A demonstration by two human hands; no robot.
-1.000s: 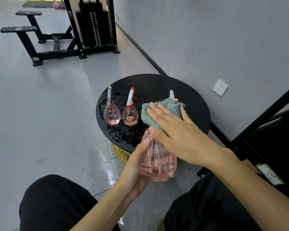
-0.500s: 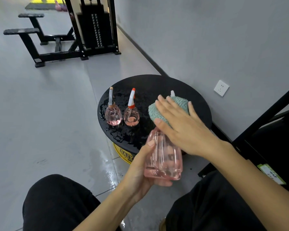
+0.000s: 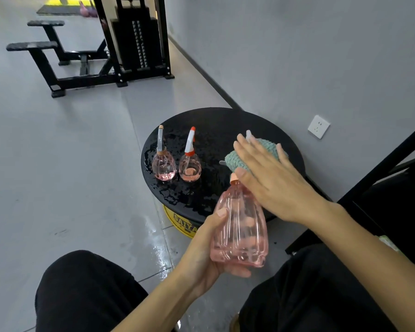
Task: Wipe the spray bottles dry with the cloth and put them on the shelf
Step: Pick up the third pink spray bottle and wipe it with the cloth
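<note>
Pink spray bottle (image 3: 240, 226) held in the air before the knees, just short of the wet round surface (image 3: 225, 125) and gripped low by the left hand (image 3: 201, 255), fingers curled round its base. Teal cloth (image 3: 235, 160) pressed over the spray head by the right hand (image 3: 273, 180), fingers straight and flat. Best to hold the base firm, turn the bottle under the cloth, work round trigger and neck, then down the ribbed body. Long axis running from lap toward surface, near upright, leaning away: head up, base down. Second bottle (image 3: 164, 167) and third bottle (image 3: 190, 167) standing on the surface, awaiting their turn
</note>
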